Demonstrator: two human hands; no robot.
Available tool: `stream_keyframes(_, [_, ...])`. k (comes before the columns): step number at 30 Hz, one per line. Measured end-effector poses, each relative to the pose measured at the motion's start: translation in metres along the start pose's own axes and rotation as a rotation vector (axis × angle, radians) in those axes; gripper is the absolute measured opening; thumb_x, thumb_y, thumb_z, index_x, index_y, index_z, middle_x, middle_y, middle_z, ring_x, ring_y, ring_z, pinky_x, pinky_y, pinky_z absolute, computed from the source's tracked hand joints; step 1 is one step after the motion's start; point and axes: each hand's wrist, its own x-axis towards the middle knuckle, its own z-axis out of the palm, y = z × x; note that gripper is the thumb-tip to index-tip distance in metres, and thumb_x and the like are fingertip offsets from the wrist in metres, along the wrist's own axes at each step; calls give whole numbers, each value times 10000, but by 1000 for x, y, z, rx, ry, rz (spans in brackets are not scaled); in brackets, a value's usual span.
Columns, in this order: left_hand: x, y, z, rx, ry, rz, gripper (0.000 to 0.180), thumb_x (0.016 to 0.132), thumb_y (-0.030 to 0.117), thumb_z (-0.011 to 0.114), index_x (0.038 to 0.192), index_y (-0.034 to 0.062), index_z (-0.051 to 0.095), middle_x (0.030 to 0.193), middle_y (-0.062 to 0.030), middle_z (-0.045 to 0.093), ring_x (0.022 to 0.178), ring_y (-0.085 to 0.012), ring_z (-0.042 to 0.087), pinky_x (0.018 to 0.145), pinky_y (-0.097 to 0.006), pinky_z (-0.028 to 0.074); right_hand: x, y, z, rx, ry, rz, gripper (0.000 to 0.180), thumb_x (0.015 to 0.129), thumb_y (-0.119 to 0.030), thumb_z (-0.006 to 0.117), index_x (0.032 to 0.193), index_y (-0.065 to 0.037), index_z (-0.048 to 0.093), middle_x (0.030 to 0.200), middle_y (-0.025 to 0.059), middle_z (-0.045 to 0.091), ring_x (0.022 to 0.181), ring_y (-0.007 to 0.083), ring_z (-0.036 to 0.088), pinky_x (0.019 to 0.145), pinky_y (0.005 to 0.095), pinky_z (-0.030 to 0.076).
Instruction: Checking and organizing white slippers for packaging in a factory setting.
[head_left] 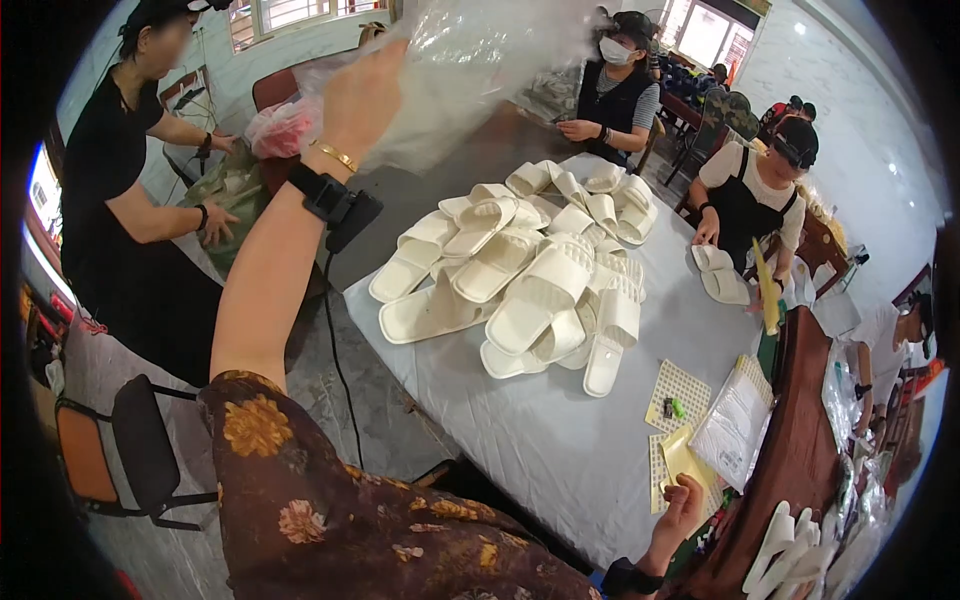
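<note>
Though its fingertips are hidden, the left hand (pixel 362 100) grips a clear plastic bag (pixel 470 75), raised near piled cream slippers (pixel 535 275); the right hand (pixel 678 518), fingers loosely curled, nears sheets of illegible labels (pixel 683 380).

Clear plastic (pixel 465 75) is crinkly and shiny, held up high in the left hand (pixel 365 100). Cream open-toe slippers (pixel 545 285) sit in a messy heap on the worktop (pixel 480 415), tipped every which way. Yellow sheet (pixel 683 455) lies near the right hand (pixel 677 515).
</note>
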Motion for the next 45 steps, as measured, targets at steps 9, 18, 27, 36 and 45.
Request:
stream_keyframes(9, [-115, -22, 132, -9, -249, 90, 131, 865, 81, 544, 990, 68, 576, 890, -109, 654, 838, -287, 670, 697, -393, 551, -15, 11, 30, -311, -170, -55, 132, 954, -84, 584, 1020, 12, 647, 1065, 124, 614, 869, 200, 610, 702, 297, 525])
stream_keyframes(18, [-294, 7, 232, -161, -846, -218, 217, 906, 142, 547, 1109, 112, 616, 1146, -120, 641, 1112, -307, 610, 946, -467, 489, -49, 45, 28, -384, -271, -10, 124, 885, -58, 641, 989, 0, 672, 976, 155, 641, 734, 250, 640, 644, 327, 536])
stream_keyframes(27, [-238, 17, 178, -186, -860, -254, 679, 783, 141, 664, 1428, 82, 462, 1426, -215, 480, 1362, -387, 407, 1087, -557, 355, -40, 41, 37, -433, -294, 7, 129, 870, -40, 644, 992, -8, 666, 968, 137, 637, 720, 239, 633, 655, 330, 523])
stream_keyframes(36, [-220, 121, 96, -797, -645, 136, 523, 847, 292, 684, 1275, 4, 595, 1372, -269, 516, 1273, -399, 505, 1076, -435, 417, -34, 44, 43, -409, -309, -18, 136, 856, -23, 654, 990, -9, 670, 973, 133, 633, 690, 230, 620, 640, 320, 512])
stream_keyframes(45, [-175, 118, 93, -703, -535, -169, 292, 883, 92, 592, 1165, 50, 651, 1046, -198, 698, 895, -372, 682, 757, -436, 557, -40, 47, 40, -377, -274, -4, 131, 845, -8, 652, 975, -6, 672, 947, 128, 626, 690, 224, 602, 619, 320, 490])
